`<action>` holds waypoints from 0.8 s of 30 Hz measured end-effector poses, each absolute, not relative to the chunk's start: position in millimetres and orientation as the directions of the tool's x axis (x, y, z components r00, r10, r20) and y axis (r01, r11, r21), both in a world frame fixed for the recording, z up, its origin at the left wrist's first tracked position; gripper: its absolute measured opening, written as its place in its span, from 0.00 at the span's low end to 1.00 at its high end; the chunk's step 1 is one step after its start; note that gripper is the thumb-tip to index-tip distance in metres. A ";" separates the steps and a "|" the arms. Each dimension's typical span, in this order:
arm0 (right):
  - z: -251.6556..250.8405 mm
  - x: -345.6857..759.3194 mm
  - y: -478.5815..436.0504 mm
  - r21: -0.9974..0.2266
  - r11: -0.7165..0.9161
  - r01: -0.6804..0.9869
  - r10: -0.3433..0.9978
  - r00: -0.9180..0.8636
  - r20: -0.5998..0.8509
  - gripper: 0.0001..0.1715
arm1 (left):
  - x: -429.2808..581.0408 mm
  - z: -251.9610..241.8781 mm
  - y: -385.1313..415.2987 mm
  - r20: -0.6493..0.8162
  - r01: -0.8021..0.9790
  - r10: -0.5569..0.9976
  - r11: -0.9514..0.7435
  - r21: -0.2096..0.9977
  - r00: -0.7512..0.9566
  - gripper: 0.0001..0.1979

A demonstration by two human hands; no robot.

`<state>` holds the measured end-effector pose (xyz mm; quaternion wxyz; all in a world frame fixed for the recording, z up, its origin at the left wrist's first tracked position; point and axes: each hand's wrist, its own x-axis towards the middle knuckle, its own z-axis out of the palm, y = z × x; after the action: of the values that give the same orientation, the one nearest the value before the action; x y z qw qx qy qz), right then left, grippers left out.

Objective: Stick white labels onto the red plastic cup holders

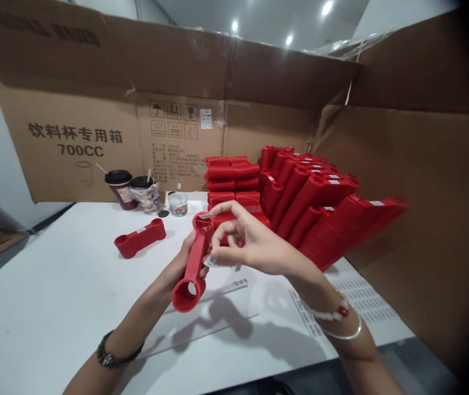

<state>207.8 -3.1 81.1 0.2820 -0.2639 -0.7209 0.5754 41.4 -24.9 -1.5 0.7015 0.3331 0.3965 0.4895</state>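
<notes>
My left hand [180, 264] is wrapped round a red plastic piece [195, 259] with a hollow round ring at each end, held tilted above the table. My right hand [259, 247] is beside it, its thumb and a finger pinched on a small white label [210, 261]. Its index finger reaches the upper ring, where another small label [206, 216] shows. Part of the left fingers is hidden behind the piece. A similar red piece [141, 238] with a white label lies on the table to the left.
Stacks of ribbed red pieces [233, 184] and nested red pieces with labels [312, 192] fill the back right. Label sheets [360, 300] lie at the right. Two lidded cups [119, 191] and a clear tub [178, 205] stand against the cardboard wall [180, 148].
</notes>
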 end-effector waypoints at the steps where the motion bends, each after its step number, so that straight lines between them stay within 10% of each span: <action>1: 87.6 204.4 -2.6 -0.972 0.222 0.081 0.691 -0.717 0.098 0.29 | 41.7 0.6 -24.1 -0.233 -0.440 0.952 0.299 0.847 0.199 0.25; 24: 113.2 174.0 30.3 -0.855 0.315 0.412 0.705 -0.704 -0.080 0.30 | 30.7 -12.4 -0.9 -0.176 -0.428 0.953 0.269 0.863 0.245 0.21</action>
<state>174.0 30.3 113.2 0.1565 -0.3511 -0.7955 0.4684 30.7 -0.9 -12.4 0.7049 0.3545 0.3709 0.4898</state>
